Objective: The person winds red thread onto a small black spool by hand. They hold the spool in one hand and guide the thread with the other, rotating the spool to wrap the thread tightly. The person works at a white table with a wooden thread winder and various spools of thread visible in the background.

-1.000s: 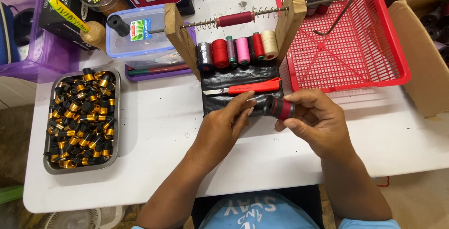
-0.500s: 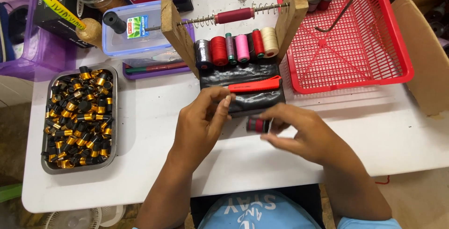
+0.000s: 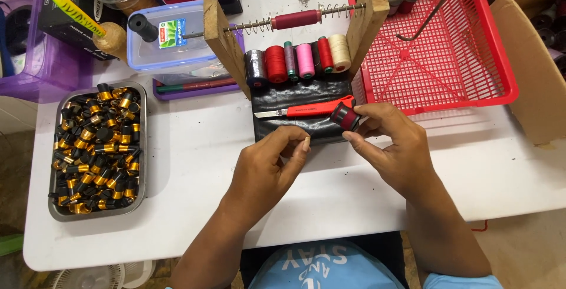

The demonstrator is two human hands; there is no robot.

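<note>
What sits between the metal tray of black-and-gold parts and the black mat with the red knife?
Head view: only bare white table lies between the metal tray and the black mat; the red knife rests on the mat.

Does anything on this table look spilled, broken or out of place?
Nothing stands out. The metal tray keeps its black-and-gold parts inside, the thread spools stand in a row, and the right hand holds a small red-and-black piece.

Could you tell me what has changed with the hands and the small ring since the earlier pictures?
The right hand has lifted the small red-and-black ring up toward the red-handled knife on the black mat. The left hand has come off the ring, its fingers now pinched together beside it. The tray of black-and-gold parts, thread spools and red basket stayed put.
</note>
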